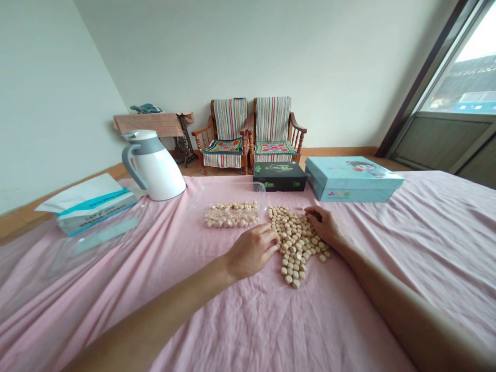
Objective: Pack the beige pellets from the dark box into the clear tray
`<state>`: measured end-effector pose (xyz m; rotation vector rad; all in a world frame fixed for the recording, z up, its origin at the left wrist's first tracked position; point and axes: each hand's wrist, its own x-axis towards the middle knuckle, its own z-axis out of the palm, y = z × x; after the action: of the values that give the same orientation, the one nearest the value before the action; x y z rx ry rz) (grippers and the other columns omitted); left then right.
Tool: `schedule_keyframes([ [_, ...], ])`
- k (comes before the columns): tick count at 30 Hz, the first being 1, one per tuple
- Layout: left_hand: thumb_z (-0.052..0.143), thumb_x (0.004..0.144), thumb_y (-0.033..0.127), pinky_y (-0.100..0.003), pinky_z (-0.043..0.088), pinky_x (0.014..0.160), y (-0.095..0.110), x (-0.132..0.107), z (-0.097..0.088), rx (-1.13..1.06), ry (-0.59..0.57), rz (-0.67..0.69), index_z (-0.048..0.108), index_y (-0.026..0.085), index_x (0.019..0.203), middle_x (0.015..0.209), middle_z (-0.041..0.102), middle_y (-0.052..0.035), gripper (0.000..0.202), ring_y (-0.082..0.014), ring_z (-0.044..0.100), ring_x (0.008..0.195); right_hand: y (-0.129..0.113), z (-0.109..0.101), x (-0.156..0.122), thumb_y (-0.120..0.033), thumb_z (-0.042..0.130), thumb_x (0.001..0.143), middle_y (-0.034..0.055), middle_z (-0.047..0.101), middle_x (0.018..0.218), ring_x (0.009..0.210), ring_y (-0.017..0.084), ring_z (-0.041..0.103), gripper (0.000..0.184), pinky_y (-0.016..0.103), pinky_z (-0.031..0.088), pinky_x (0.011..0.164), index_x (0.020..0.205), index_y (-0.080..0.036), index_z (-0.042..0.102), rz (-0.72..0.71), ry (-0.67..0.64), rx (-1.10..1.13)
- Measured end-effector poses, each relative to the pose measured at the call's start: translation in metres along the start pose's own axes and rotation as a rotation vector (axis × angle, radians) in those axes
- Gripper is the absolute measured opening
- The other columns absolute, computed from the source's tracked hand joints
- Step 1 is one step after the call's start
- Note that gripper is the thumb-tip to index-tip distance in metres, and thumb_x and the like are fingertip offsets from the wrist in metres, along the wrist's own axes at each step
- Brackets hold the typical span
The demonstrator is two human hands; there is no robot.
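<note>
Cupping a pile of small beige pieces (296, 243) between both hands on a pink sheet (248, 330)
The left hand (251, 251), fingers loosely curved and open, touches the pile's left edge; the right hand (321, 226), curled, rests at its upper right, any grip hidden. A clear plastic tray (228, 206) of matching pieces lies just left of the pile.

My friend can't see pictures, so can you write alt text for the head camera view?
The left hand and right hand touch a heap of small tan cubes on a pink cloth. Beside it, a clear plastic tray holds more cubes; a white jug and a blue box stand farther back.
</note>
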<state>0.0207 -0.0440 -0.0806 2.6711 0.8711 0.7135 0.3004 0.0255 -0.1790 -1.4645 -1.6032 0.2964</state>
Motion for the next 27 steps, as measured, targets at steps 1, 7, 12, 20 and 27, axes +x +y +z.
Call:
schedule_keyframes([
  [1,0.058,0.082,0.012,-0.027,0.046,0.077,0.0,-0.001,0.006,0.005,-0.025,-0.028,0.058,0.017,0.087,0.09,0.061,-0.0033,0.008,-0.0166,0.058,0.087,0.0,0.0,0.0,-0.024,0.05,0.079,0.0049,0.072,0.091,0.083,0.019,0.068,0.023,0.033,0.054,0.08,0.095,-0.021,0.066,0.001,0.001,-0.004],
  [7,0.062,0.078,0.012,-0.028,0.046,0.078,-0.005,-0.005,0.025,0.011,-0.02,-0.104,0.056,0.017,0.086,0.091,0.06,-0.003,0.011,-0.0175,0.056,0.088,0.004,0.0,0.001,-0.026,0.051,0.078,0.0052,0.071,0.091,0.082,0.02,0.067,0.023,0.035,0.054,0.08,0.095,-0.022,0.066,0.0,-0.005,-0.014],
  [12,0.057,0.079,0.011,-0.026,0.045,0.072,0.001,-0.003,0.019,0.028,-0.005,-0.051,0.055,0.018,0.08,0.084,0.058,-0.0017,0.007,-0.0154,0.056,0.081,0.006,0.0,0.001,-0.028,0.05,0.079,0.0054,0.072,0.091,0.085,0.021,0.067,0.024,0.036,0.053,0.081,0.096,-0.022,0.066,-0.006,-0.009,-0.027],
  [20,0.054,0.086,0.018,-0.033,0.046,0.081,-0.02,0.011,-0.047,0.31,0.542,-0.072,0.059,0.017,0.09,0.089,0.061,-0.005,0.006,-0.0189,0.056,0.087,0.002,-0.001,0.001,-0.027,0.051,0.079,0.0055,0.072,0.091,0.084,0.02,0.067,0.024,0.035,0.054,0.08,0.097,-0.022,0.066,-0.005,-0.008,-0.026],
  [27,0.051,0.089,0.019,-0.035,0.048,0.082,-0.028,0.004,-0.034,0.27,0.51,0.031,0.061,0.017,0.096,0.091,0.063,-0.0059,0.012,-0.0197,0.057,0.089,0.0,0.0,0.001,-0.025,0.051,0.078,0.0052,0.072,0.091,0.084,0.02,0.067,0.023,0.035,0.054,0.081,0.095,-0.022,0.067,-0.006,0.008,-0.033],
])
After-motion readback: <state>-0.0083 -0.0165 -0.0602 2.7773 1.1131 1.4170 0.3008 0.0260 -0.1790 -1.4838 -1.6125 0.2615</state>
